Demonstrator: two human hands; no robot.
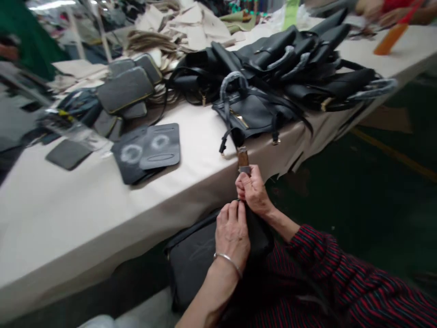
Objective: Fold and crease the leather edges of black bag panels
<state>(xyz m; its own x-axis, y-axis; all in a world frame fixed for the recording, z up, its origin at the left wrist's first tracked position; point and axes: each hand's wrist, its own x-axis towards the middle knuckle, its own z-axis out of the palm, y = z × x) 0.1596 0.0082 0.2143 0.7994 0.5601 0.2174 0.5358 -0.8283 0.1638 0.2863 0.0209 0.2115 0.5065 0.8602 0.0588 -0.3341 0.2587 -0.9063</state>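
A black bag (193,257) lies on my lap, below the table's front edge. My left hand (234,232), with a silver bangle at the wrist, is closed over the bag's upper edge, its fingers pressed together. Just beyond it, my right hand (253,192) is wrapped round a short tool (243,158) with a brown upper end and a grey band. The tool points up, and its lower end is hidden by my hands. Beyond the tool, a black handbag (251,116) with a gold zip lies at the table edge.
Several black bags (273,64) are heaped at the back right of the cloth-covered table (85,214). Black flat panels (160,146) and grey padded pieces (126,89) lie to the left. An orange bottle (391,41) stands near another person's hands (389,18).
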